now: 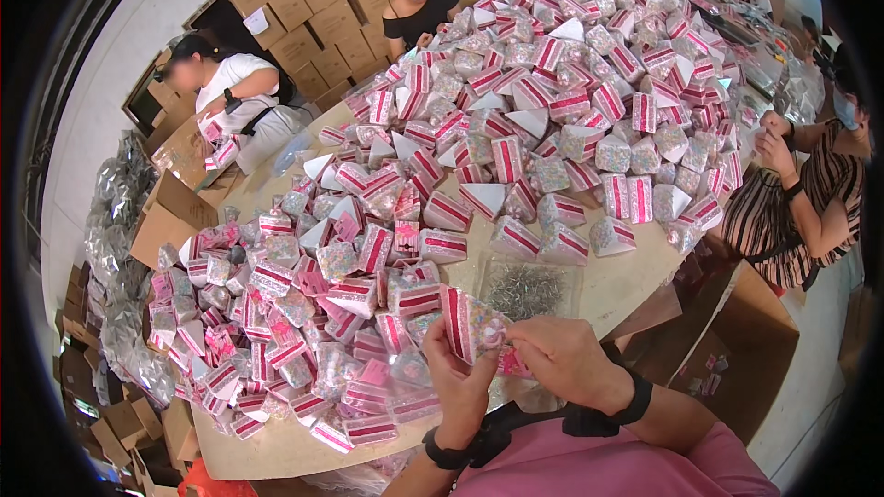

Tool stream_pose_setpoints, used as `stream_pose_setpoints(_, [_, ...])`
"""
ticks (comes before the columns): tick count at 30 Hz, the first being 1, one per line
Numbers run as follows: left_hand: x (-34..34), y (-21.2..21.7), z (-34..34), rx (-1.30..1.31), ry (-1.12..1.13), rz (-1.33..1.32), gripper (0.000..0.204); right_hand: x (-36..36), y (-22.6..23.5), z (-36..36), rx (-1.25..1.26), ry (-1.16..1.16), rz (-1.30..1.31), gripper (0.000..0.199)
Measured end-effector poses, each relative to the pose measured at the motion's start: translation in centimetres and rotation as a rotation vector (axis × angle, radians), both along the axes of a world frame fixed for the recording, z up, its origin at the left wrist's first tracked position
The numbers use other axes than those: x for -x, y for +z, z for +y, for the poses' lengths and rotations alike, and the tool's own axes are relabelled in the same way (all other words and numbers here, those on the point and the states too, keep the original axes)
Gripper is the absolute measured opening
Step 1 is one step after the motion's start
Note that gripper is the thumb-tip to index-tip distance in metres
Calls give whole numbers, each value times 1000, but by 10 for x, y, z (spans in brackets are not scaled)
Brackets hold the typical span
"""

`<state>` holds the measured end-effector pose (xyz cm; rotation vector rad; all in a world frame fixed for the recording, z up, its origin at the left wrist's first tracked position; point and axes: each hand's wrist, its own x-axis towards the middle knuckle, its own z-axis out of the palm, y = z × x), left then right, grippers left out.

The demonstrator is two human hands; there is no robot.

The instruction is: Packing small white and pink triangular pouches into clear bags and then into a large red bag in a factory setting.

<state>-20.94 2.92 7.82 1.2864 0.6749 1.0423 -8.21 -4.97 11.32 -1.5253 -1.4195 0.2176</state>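
My left hand [456, 377] and my right hand [562, 354] both hold one small wedge-shaped clear packet [471, 324] with pink-and-white striped sides and pastel bits inside. The left hand grips it from below, the right hand pinches its right end. Both wrists wear black bands. A heap of the same striped packets [304, 313] lies just left of my hands on the wooden table [635, 281].
A much bigger pile of packets [571, 83] covers the far table. A clear tray of small metal pieces [527, 290] sits in front of my hands. Other people sit around the table. Open cardboard boxes [737, 350] stand at right, stacked cartons [304, 0] behind.
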Motion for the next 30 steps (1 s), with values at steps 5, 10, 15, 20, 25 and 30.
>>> stream_pose_setpoints(5, [0,3,0,-4,4,9,63,-1,-2,1,-15,1,4,12])
stream_pose_setpoints(10, [-1,2,0,-3,6,5,63,-1,-3,2,-10,3,17,11])
stream_pose_setpoints(15, [2,-5,4,-31,-24,9,65,-2,-5,2,5,4,19,11])
stream_pose_setpoints(20, [2,-8,5,5,-39,-7,64,-2,-6,2,2,-1,34,11])
stream_pose_setpoints(25, [2,-15,8,206,-129,-106,62,-1,-7,3,5,14,50,10])
stream_pose_setpoints(30, [1,-17,6,234,-123,-113,62,0,-8,4,28,14,43,9])
